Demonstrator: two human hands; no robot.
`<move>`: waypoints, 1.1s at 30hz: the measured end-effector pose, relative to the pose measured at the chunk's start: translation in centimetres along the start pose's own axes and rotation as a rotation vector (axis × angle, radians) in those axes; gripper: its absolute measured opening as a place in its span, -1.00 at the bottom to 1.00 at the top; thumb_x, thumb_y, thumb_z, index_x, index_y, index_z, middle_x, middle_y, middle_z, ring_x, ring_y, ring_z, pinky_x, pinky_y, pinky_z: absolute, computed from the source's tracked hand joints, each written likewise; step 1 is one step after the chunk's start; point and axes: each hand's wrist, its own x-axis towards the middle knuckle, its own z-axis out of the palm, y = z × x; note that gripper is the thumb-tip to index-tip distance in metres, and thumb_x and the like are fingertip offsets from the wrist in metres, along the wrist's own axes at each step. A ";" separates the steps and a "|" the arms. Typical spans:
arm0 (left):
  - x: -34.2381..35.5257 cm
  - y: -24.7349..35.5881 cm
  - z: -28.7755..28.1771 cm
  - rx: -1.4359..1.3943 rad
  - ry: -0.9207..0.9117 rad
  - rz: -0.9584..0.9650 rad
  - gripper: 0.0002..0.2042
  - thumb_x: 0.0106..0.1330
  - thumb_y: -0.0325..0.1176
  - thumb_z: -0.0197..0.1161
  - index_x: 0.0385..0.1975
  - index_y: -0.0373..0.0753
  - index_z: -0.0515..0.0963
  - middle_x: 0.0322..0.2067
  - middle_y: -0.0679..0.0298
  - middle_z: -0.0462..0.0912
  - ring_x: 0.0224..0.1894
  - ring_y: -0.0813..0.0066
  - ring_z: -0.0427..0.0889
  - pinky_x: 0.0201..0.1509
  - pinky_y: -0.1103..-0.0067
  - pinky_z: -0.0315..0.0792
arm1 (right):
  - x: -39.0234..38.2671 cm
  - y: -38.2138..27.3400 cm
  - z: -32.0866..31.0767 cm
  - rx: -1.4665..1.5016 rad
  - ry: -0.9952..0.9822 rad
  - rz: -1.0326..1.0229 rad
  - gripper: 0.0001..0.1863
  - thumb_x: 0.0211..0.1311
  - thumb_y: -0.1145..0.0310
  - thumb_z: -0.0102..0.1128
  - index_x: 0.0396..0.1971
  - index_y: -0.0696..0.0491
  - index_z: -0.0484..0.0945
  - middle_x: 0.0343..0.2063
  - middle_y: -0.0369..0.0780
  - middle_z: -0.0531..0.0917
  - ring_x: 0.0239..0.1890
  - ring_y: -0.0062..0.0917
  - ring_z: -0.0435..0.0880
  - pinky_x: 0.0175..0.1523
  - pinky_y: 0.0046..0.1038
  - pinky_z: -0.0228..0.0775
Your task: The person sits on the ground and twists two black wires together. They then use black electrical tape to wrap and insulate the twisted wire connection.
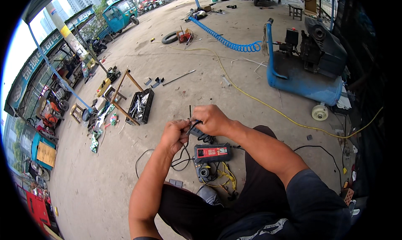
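My left hand (175, 134) is closed on a black cable (185, 150), its fingertips pinched in front of my chest. My right hand (209, 119) sits just right of it, higher, with fingers curled on the same cable; a short end sticks up between the hands. Below them on the ground are a red-and-black box device (211, 153), a dark unit with a round fitting (203, 172), yellow wires (230, 177) and looped black cables. Exactly what my fingertips grip is partly hidden.
A blue air compressor (303, 89) stands right, with a coiled blue hose (220, 37). A yellow cord (251, 97) crosses the concrete. A black tool crate (140, 106), wooden frame (123, 113) and clutter lie left. A tire (169, 37) and teal three-wheeler (119, 16) are farther back.
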 end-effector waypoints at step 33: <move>-2.6 1.4 2.2 1.538 0.262 1.177 -0.87 0.21 -0.43 0.40 -0.28 -0.20 0.64 -0.35 0.22 0.60 -0.42 0.05 0.64 -0.38 0.27 0.50 | 0.3 -0.2 -0.8 0.378 0.006 0.344 -0.86 -0.03 0.50 0.47 -0.42 0.19 0.73 -0.47 -0.16 0.71 -0.40 -0.46 0.69 -0.28 -0.42 0.48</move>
